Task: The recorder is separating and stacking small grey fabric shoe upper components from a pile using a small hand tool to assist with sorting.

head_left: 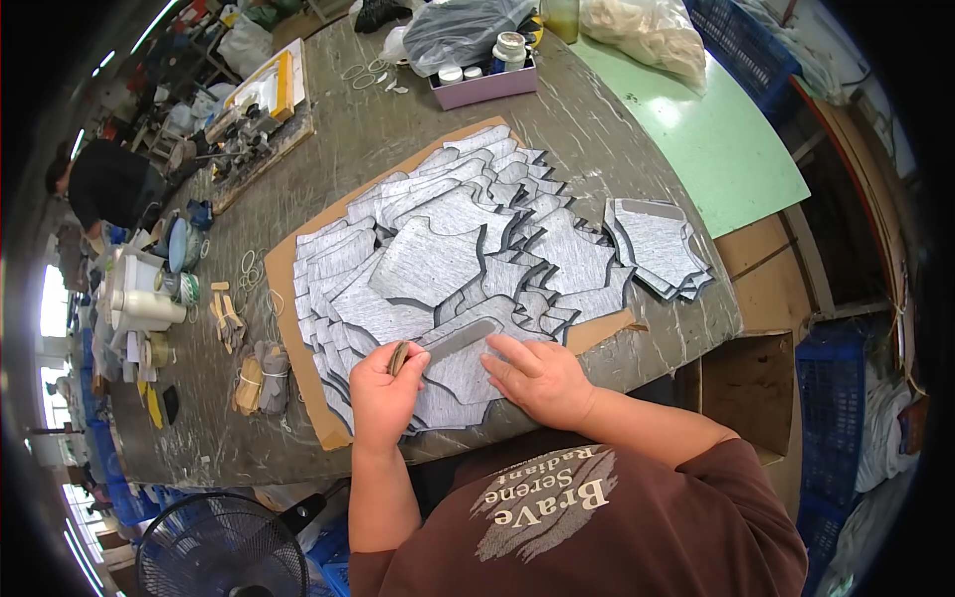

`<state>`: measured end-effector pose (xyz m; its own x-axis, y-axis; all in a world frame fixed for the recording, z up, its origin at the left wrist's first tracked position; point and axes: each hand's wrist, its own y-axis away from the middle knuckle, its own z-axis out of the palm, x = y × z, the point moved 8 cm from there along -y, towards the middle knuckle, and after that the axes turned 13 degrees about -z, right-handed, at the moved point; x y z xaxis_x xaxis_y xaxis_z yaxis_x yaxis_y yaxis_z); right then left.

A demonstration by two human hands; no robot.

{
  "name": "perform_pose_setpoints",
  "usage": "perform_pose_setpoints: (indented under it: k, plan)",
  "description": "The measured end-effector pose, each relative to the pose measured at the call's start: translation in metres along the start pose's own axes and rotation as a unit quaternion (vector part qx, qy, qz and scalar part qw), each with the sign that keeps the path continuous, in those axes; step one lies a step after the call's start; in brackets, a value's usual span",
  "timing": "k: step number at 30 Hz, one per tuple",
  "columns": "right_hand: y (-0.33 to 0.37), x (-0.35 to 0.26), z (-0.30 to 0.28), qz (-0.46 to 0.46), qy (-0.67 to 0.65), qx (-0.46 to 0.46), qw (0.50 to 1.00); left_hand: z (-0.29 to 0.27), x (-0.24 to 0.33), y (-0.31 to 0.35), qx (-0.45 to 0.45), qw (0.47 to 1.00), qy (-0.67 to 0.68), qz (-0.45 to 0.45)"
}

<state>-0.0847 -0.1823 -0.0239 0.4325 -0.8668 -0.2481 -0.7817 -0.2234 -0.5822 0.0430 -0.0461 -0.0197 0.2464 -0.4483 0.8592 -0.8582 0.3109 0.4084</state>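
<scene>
My left hand [386,391] is closed around a small brush [399,356], its tip resting on the edge of a grey shaped piece [460,360] at the near side of the table. My right hand [537,376] lies flat on that same piece, fingers spread, pressing it down. Beyond it, several more grey mottled cut pieces [433,259] overlap on a brown cardboard sheet [284,264]. A separate small stack of the same pieces [657,244] sits to the right.
A grey marbled table [378,129] carries a purple box of jars [484,82], plastic bags [458,28], a green board [711,139], pots and cups at the left [149,298]. A fan [221,547] stands below; blue crates [834,398] right; another person [104,184] far left.
</scene>
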Motion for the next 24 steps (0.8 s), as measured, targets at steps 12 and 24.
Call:
perform_pose_setpoints:
  k: [12, 24]
  plan:
    - [-0.001, -0.001, 0.005, -0.002, 0.022, -0.053, 0.998, 0.001, 0.008, 0.003, 0.074, 0.987, -0.123, 0.078]
    - [-0.017, 0.009, -0.014, 0.055, -0.008, 0.033, 0.998, 0.003, 0.017, 0.033, 0.096, 0.954, -0.105, 0.263]
